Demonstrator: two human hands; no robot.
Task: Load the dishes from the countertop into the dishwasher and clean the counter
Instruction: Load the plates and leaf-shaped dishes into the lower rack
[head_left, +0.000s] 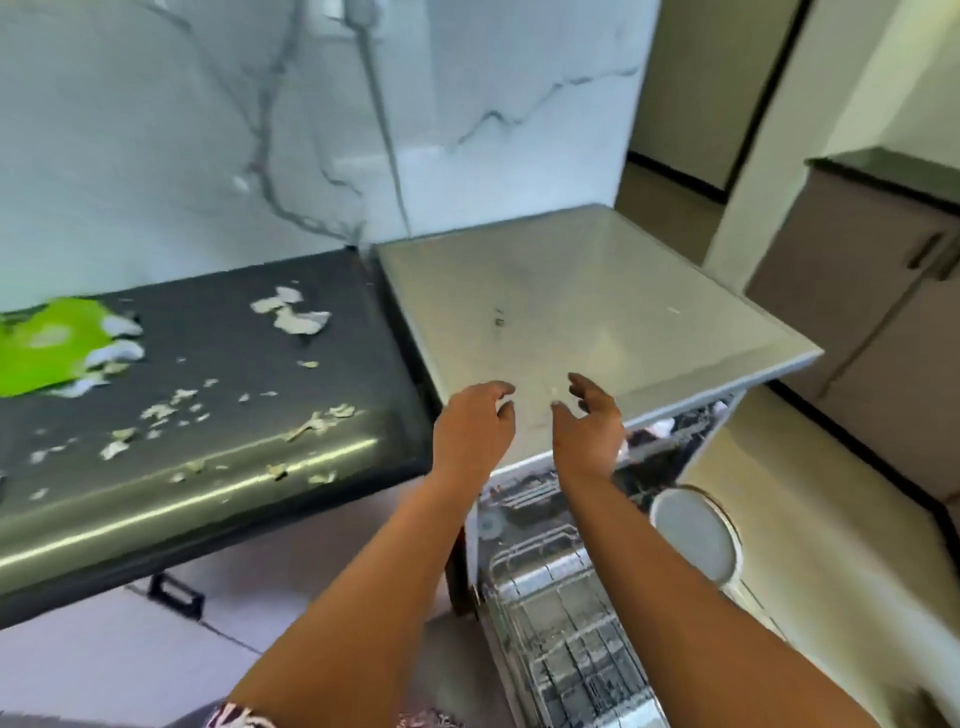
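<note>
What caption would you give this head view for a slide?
Both hands, left and right, open and empty over the dishwasher, its racks out; scraps litter the counter.

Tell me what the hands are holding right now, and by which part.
Nothing. The left hand and right hand are both open and empty, fingers spread, over the front edge of the dishwasher top.
</note>
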